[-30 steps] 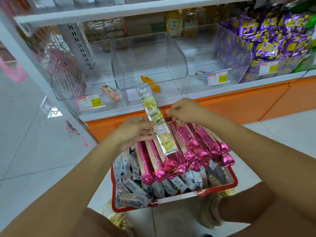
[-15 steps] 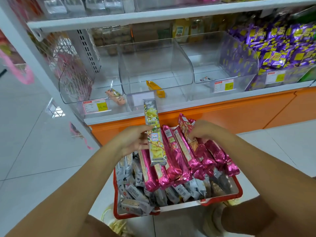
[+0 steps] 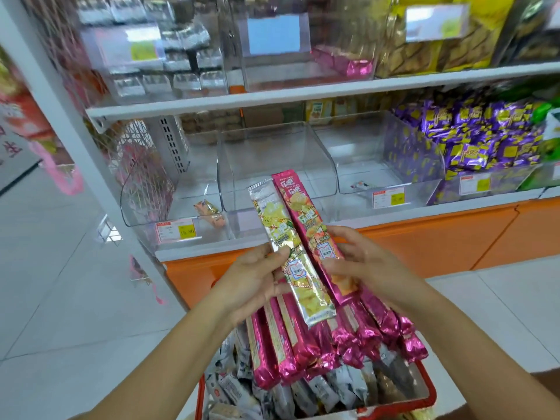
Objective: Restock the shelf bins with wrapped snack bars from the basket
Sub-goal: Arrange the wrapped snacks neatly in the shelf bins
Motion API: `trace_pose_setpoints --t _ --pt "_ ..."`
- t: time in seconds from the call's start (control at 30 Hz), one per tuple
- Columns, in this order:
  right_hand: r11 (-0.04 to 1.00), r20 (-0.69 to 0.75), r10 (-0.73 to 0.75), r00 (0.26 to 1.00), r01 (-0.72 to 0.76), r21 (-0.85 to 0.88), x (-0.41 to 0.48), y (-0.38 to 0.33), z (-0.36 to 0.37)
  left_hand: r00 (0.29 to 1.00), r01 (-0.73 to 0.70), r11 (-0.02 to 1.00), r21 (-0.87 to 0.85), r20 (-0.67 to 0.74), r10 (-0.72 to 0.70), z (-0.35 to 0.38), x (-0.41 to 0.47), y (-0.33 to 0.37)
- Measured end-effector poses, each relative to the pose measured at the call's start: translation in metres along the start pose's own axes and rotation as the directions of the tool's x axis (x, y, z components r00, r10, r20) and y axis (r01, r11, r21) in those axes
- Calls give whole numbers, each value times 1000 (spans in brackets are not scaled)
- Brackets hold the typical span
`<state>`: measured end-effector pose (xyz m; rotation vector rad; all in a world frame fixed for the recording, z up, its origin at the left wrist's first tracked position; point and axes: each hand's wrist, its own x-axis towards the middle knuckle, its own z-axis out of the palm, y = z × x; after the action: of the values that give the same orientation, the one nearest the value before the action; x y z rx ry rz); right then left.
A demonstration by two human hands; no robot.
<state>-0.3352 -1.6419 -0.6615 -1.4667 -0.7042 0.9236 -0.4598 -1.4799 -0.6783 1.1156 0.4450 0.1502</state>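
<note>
Above the red basket [image 3: 431, 393], the left hand [image 3: 257, 278] grips a yellow snack bar [image 3: 274, 219] with fingers wrapped round it, the right hand [image 3: 365, 268] likewise clasping a pink snack bar [image 3: 298, 204] beside it, before a clear shelf bin [image 3: 272, 153].

Yellow bar [image 3: 303, 280], pink bar [image 3: 303, 216] side by side, tilted, above red basket [image 3: 430, 389].

A white shelving unit [image 3: 272, 97] stands ahead, an orange base panel [image 3: 439, 234] under it. Pale floor tiles [image 3: 60, 298] spread to its left.
</note>
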Motion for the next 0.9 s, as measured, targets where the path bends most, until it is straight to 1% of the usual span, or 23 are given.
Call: trace_pose_setpoints --t 0.1,0.2,0.27,0.37,0.47,0.5,0.57,0.63,0.73,0.83,0.9 --pt "965 -34 -149 988 138 -224 -4 -21 12 994 -105 989 100 -2 106 9 -10 20" --pt "909 -50 -257 965 224 -353 -6 -48 19 972 -227 941 250 1 234 18 -23 45" --pt "888 -74 -313 947 264 -376 -4 -68 22 953 -286 906 311 -5 302 20 -29 63" --pt "888 -105 -382 918 333 -317 0 -100 23 934 -339 848 406 39 355 19 -40 95" --pt "846 -119 -476 871 416 -334 8 -134 22 912 -379 768 517 65 406 16 -50 125" --pt "826 -119 -505 855 440 -352 11 -147 20 900 -389 747 539 50 432 13 -54 135" --pt "793 -123 -542 832 457 -403 18 -175 17 884 -384 711 589 12 468 7 -57 160" --pt "769 -122 -530 839 416 -485 30 -203 11 865 -357 675 645 -44 500 2 -55 192" --pt "772 -141 -495 857 360 -523 56 -244 5 791 -296 570 767 -138 596 -9 -42 247" --pt "733 -155 -551 820 387 -560 82 -278 2 705 -200 436 877 -180 686 -15 -22 301" --pt "713 -169 -569 805 380 -589 98 -300 -2 683 -183 387 904 -167 711 -14 -5 333"
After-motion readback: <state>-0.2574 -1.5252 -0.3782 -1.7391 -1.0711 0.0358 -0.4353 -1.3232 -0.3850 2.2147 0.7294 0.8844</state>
